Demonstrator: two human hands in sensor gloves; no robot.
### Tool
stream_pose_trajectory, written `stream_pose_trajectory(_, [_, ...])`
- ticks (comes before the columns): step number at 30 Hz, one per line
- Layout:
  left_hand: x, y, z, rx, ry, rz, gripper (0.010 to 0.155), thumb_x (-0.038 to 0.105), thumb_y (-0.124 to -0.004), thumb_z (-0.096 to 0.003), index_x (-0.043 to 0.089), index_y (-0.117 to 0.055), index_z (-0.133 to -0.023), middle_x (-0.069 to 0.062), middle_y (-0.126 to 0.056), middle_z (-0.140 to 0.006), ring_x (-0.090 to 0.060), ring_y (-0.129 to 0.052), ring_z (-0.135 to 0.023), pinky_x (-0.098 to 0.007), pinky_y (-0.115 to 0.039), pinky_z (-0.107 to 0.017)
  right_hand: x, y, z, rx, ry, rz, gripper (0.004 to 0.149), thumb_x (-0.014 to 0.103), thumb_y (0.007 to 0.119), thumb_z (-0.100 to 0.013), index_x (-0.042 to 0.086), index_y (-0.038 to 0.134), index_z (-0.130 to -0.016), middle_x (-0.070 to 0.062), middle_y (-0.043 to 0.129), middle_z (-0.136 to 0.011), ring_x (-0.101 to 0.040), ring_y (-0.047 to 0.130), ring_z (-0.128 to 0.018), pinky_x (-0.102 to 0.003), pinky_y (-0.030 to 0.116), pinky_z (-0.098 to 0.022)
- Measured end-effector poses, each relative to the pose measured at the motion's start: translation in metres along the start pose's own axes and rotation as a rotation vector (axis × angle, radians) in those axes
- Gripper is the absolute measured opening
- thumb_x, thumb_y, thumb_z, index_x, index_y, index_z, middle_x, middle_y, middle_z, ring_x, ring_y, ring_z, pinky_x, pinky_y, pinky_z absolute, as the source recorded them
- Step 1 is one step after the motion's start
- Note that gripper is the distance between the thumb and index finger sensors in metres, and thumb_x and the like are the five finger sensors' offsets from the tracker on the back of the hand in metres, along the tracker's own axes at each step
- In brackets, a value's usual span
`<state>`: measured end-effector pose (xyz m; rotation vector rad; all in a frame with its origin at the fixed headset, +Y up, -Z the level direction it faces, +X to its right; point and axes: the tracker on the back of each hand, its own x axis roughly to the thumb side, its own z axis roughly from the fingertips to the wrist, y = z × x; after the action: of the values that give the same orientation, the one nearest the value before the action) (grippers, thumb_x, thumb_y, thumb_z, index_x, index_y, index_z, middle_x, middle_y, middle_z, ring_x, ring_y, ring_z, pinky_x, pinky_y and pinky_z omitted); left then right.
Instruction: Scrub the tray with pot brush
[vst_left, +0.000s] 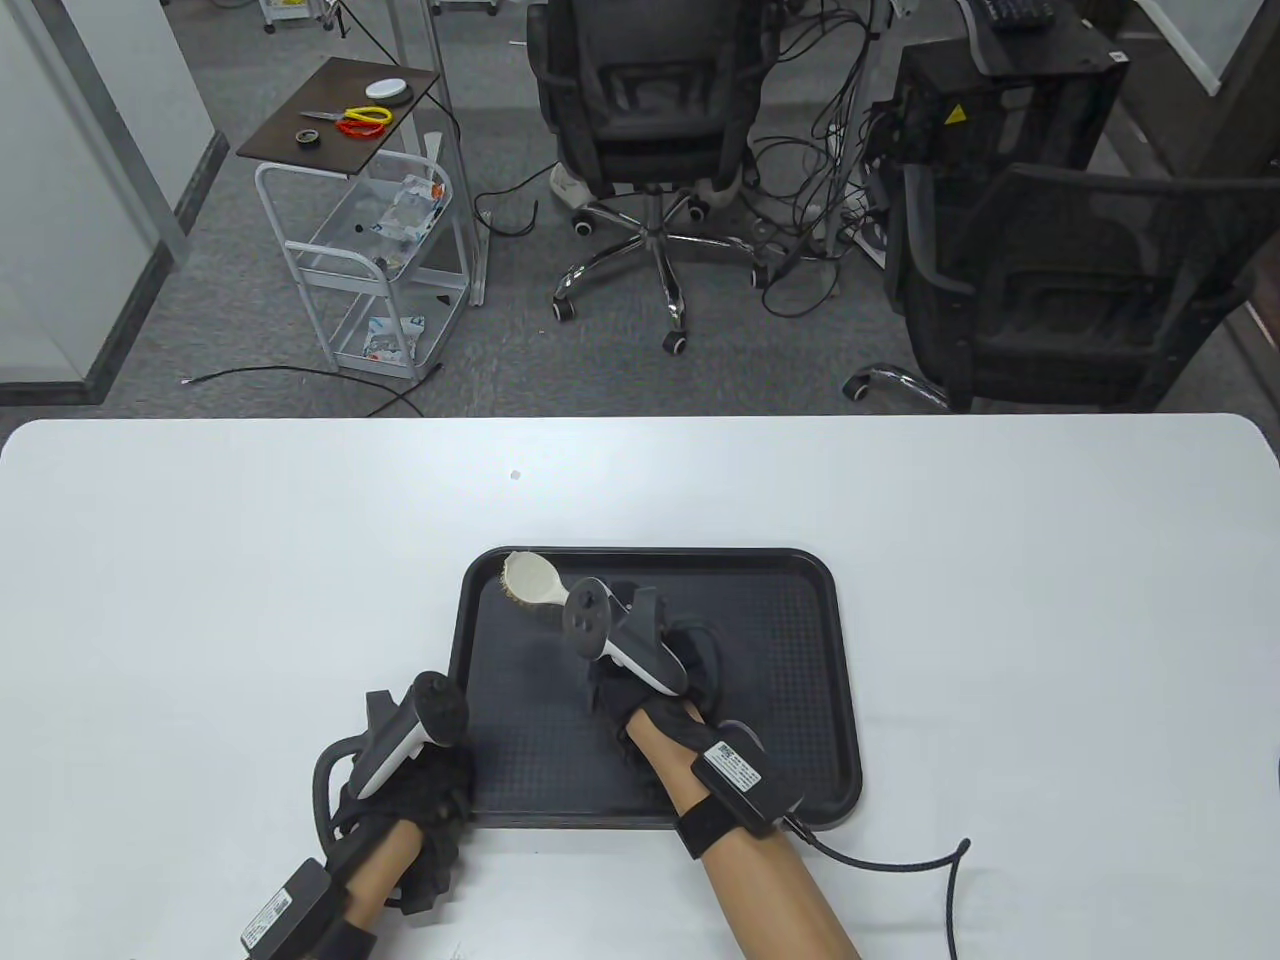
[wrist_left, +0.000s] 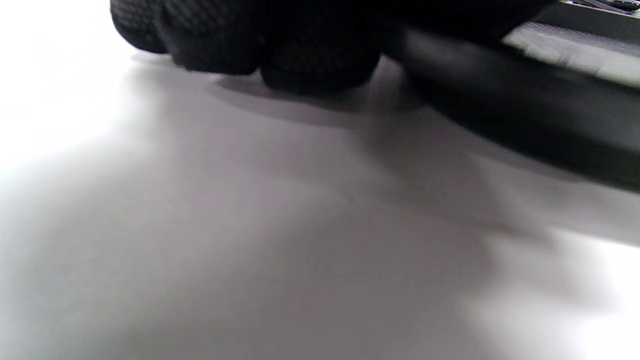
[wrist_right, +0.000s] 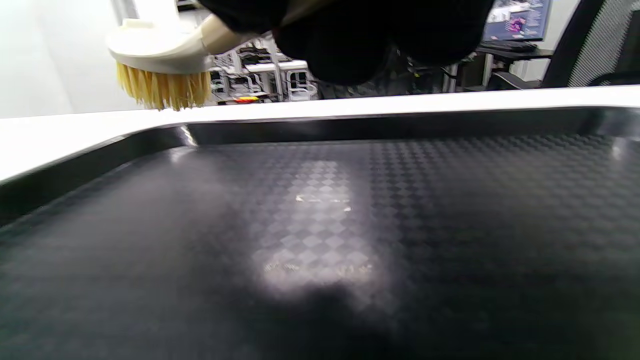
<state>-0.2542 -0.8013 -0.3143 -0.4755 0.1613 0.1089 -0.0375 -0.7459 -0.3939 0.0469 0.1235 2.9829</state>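
While the right hand (vst_left: 650, 690) is gripping the pot brush (vst_left: 532, 581), bristles hovering ahead of its fingers (wrist_right: 350, 45), and the left hand (vst_left: 425, 770) is resting curled at the tray (vst_left: 845, 690) rim, a hard stroke risks skidding the tray.

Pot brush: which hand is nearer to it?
Right. The right hand grips the pot brush by its handle, over the tray's far-left corner. The left hand rests on the table against the tray's near-left edge, apart from the brush.

The right hand (vst_left: 655, 690), at frame centre, has its fingers (wrist_right: 345, 45) curled closed. The left hand (vst_left: 420, 790), lower left, seems loosely curled, knuckles down.
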Motion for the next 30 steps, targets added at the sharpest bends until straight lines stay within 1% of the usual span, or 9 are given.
stream_pose_trajectory(3, [0.0,0.0,0.0,-0.001,-0.001,0.001,0.079,0.047,-0.07,-0.0452,0.014,-0.03,-0.104,-0.002,-0.084,-0.05,-0.022,-0.086,-0.042,-0.05,-0.067,-0.059,0.0,0.013,-0.011,0.042,0.029,-0.023,0.055,0.027,0.074,-0.05,0.035,0.06,-0.103,-0.002,0.068,-0.102,-0.021,0.085,-0.079,-0.045,0.077,-0.059])
stream_pose_trajectory(7, [0.0,0.0,0.0,-0.002,-0.001,0.002,0.079,0.047,-0.07,-0.0453,0.014,-0.03,-0.104,-0.002,-0.084,-0.05,-0.022,-0.086,-0.042,-0.05,-0.067,-0.059,-0.009,0.027,-0.019,0.027,0.067,-0.011,0.054,0.028,0.074,-0.05,0.037,0.062,-0.102,-0.002,0.069,-0.101,-0.021,0.086,-0.078,-0.045,0.078,-0.059])
stream_pose_trajectory(9, [0.0,0.0,0.0,-0.002,-0.001,0.003,0.079,0.047,-0.07,-0.0452,0.014,-0.03,-0.104,-0.002,-0.084,-0.05,-0.022,-0.086,-0.042,-0.05,-0.067,-0.059,-0.022,0.029,-0.021,0.015,0.078,0.018,0.053,0.03,0.073,-0.05,0.038,0.062,-0.101,-0.002,0.071,-0.099,-0.019,0.088,-0.076,-0.043,0.08,-0.057])
stream_pose_trajectory(12, [0.0,0.0,0.0,-0.002,0.0,0.002,0.079,0.047,-0.07,-0.0452,0.014,-0.03,-0.104,-0.002,-0.084,-0.05,-0.022,-0.086,-0.042,-0.05,-0.067,-0.059,-0.049,0.022,-0.021,-0.002,0.115,-0.002,0.053,0.027,0.076,-0.048,0.036,0.066,-0.099,-0.004,0.074,-0.097,-0.022,0.09,-0.073,-0.046,0.081,-0.055])
stream_pose_trajectory(17, [0.0,0.0,0.0,0.0,0.001,0.0,0.078,0.047,-0.07,-0.0452,0.014,-0.03,-0.104,-0.002,-0.084,-0.05,-0.022,-0.086,-0.042,-0.05,-0.067,-0.059,-0.11,0.006,-0.014,0.005,0.215,0.013,0.052,0.025,0.077,-0.047,0.034,0.069,-0.098,-0.006,0.075,-0.096,-0.025,0.09,-0.073,-0.048,0.08,-0.055])
stream_pose_trajectory(19, [0.0,0.0,0.0,0.0,0.0,0.0,0.079,0.047,-0.07,-0.0452,0.014,-0.03,-0.104,-0.002,-0.084,-0.05,-0.022,-0.086,-0.042,-0.05,-0.067,-0.059,-0.135,-0.001,-0.008,0.002,0.253,0.051,0.052,0.025,0.077,-0.047,0.034,0.069,-0.098,-0.007,0.075,-0.096,-0.025,0.09,-0.073,-0.049,0.08,-0.055])
stream_pose_trajectory(23, [0.0,0.0,0.0,0.0,0.0,0.0,0.078,0.047,-0.07,-0.0452,0.014,-0.03,-0.104,-0.002,-0.084,-0.05,-0.022,-0.086,-0.042,-0.05,-0.067,-0.059,-0.173,-0.012,0.0,0.004,0.33,0.097,0.052,0.024,0.078,-0.047,0.034,0.069,-0.098,-0.007,0.076,-0.096,-0.026,0.089,-0.073,-0.049,0.079,-0.055])
stream_pose_trajectory(27, [0.0,0.0,0.0,-0.001,0.0,0.0,0.079,0.047,-0.07,-0.045,0.014,-0.03,-0.104,-0.002,-0.084,-0.05,-0.022,-0.086,-0.042,-0.05,-0.067,-0.059,-0.2,-0.021,0.006,-0.007,0.399,0.152,0.052,0.024,0.078,-0.047,0.033,0.069,-0.098,-0.007,0.075,-0.096,-0.026,0.089,-0.073,-0.049,0.079,-0.055])
stream_pose_trajectory(30, [0.0,0.0,0.0,-0.001,0.0,0.0,0.079,0.047,-0.07,-0.0453,0.013,-0.03,-0.104,-0.002,-0.084,-0.05,-0.022,-0.086,-0.042,-0.05,-0.067,-0.059,-0.203,-0.023,0.008,-0.027,0.406,0.193,0.052,0.024,0.077,-0.047,0.033,0.069,-0.098,-0.007,0.075,-0.097,-0.026,0.089,-0.074,-0.049,0.079,-0.055])
